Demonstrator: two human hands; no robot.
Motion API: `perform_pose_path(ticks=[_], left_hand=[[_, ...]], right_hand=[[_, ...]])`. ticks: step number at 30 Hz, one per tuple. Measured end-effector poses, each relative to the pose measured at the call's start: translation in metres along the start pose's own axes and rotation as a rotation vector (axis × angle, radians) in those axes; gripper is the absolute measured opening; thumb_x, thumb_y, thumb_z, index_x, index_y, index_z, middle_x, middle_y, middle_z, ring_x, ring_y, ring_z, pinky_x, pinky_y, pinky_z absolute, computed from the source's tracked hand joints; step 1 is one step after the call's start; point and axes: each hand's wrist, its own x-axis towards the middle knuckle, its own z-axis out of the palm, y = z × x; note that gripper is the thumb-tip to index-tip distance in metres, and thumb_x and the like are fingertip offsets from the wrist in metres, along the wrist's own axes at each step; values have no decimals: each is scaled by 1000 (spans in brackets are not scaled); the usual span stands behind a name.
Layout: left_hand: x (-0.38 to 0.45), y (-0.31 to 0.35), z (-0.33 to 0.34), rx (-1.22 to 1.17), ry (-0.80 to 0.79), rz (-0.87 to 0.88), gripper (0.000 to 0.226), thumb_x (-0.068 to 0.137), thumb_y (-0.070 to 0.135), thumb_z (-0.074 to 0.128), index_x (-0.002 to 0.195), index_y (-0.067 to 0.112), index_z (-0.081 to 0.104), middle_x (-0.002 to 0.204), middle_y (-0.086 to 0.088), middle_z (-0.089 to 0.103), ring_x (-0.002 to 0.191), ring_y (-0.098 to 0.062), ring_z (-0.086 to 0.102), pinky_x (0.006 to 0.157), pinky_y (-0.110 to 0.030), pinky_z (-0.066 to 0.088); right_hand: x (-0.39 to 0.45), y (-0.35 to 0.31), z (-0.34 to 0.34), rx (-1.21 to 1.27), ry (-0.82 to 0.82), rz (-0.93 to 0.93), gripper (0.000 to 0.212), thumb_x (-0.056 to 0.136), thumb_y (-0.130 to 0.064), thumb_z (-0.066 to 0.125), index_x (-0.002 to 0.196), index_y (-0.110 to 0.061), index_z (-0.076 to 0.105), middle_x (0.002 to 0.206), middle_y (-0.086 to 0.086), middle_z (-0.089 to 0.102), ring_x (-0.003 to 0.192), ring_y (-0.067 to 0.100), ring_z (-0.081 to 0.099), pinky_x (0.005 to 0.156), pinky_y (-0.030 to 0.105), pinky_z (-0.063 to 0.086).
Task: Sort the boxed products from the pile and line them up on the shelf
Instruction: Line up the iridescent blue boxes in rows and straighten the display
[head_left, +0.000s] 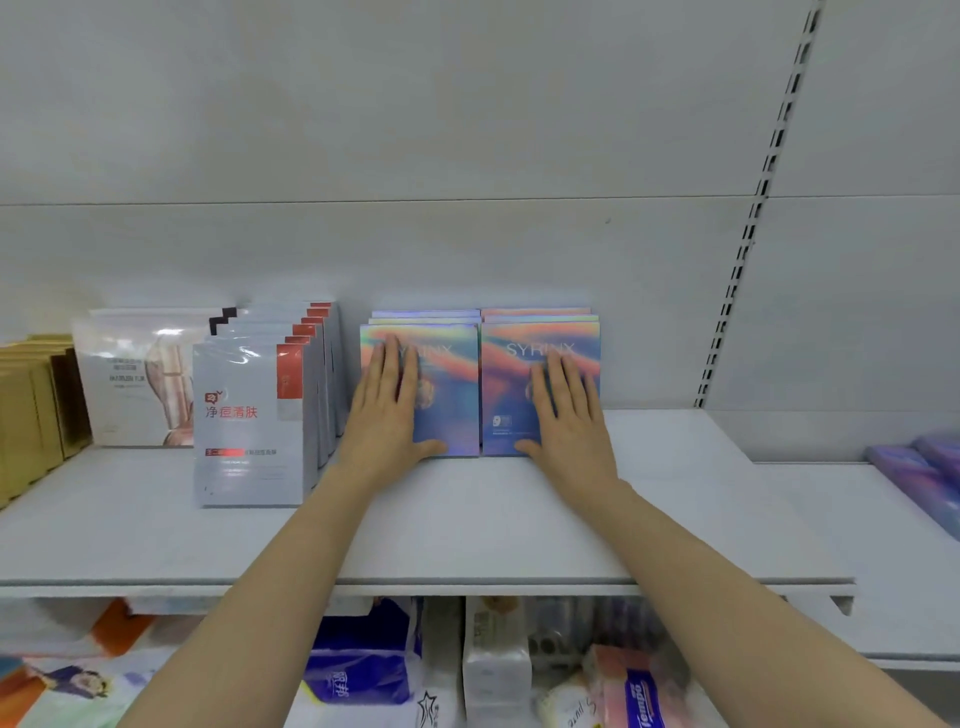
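Fingers (400, 364) flat against upright holographic boxes (540, 384)

White shelf (467, 519) with upright holographic boxes (452, 415), grey-red boxes (249, 441) (left), gold boxes (31, 405).
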Motion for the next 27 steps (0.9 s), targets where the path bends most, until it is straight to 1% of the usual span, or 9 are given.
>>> perform_pose_path(ticks=[5, 7, 9, 11, 13, 15, 19, 23, 27], left_hand=[[0, 15, -9, 25, -18, -41, 127, 75, 59, 73, 153, 7, -12, 161, -14, -19, 149, -32, -17, 120, -40, -3], [0, 27, -14, 15, 21, -33, 114, 80, 55, 71, 156, 8, -1, 163, -13, -12, 150, -33, -9, 121, -44, 3], [3, 43, -21, 2, 111, 52, 100, 81, 49, 72, 155, 9, 20, 164, -14, 6, 150, -36, 6, 119, -49, 14], [9, 63, -27, -11, 195, 157, 85, 80, 45, 74, 148, 9, 39, 157, -15, 29, 144, -37, 27, 115, -50, 26], [15, 88, -32, -18, 237, 251, 70, 81, 42, 73, 137, 7, 52, 146, -15, 47, 133, -37, 43, 109, -46, 34], [18, 119, -38, -47, 247, 329, 56, 81, 38, 72, 128, 10, 59, 134, -11, 57, 121, -33, 53, 102, -40, 38], [17, 188, -41, -93, 157, 413, 47, 82, 31, 71, 124, 13, 62, 125, -8, 61, 116, -31, 55, 97, -36, 35], [20, 266, -35, -117, 93, 479, 47, 89, 30, 64, 130, 9, 58, 136, -11, 56, 125, -32, 48, 103, -39, 32], [28, 354, -24, -181, 59, 549, 49, 97, 32, 53, 141, 13, 47, 148, -6, 44, 137, -26, 35, 112, -35, 22]], right_hand=[[-1, 3, -6, 7, 18, -34, 110, 63, -44, 86, 150, -4, 31, 158, 19, 24, 146, 35, 24, 116, 47, 22], [-4, 7, -12, 26, 38, -40, 106, 65, -40, 86, 150, -4, 32, 157, 17, 27, 145, 34, 27, 115, 44, 23], [-9, 13, -21, 53, 89, -33, 99, 67, -34, 85, 147, -2, 37, 154, 16, 35, 141, 34, 35, 113, 44, 24], [-17, 23, -33, 91, 165, -9, 87, 71, -27, 83, 143, -1, 42, 146, 15, 46, 133, 32, 45, 108, 44, 34], [-29, 37, -46, 120, 273, 25, 68, 77, -23, 78, 135, -1, 52, 128, 12, 60, 116, 30, 58, 98, 41, 45], [-44, 56, -61, 123, 374, 61, 49, 84, -25, 66, 127, -3, 59, 113, 9, 67, 102, 28, 62, 91, 35, 43], [-79, 106, -85, 99, 427, 142, 38, 88, -30, 59, 118, -7, 65, 106, 6, 69, 95, 25, 63, 86, 34, 43], [-115, 171, -103, 67, 418, 240, 37, 89, -30, 57, 116, -7, 67, 106, 8, 71, 94, 28, 65, 84, 36, 46], [-153, 240, -113, 17, 387, 337, 36, 89, -31, 57, 113, -7, 68, 104, 9, 72, 91, 29, 67, 79, 37, 50]])
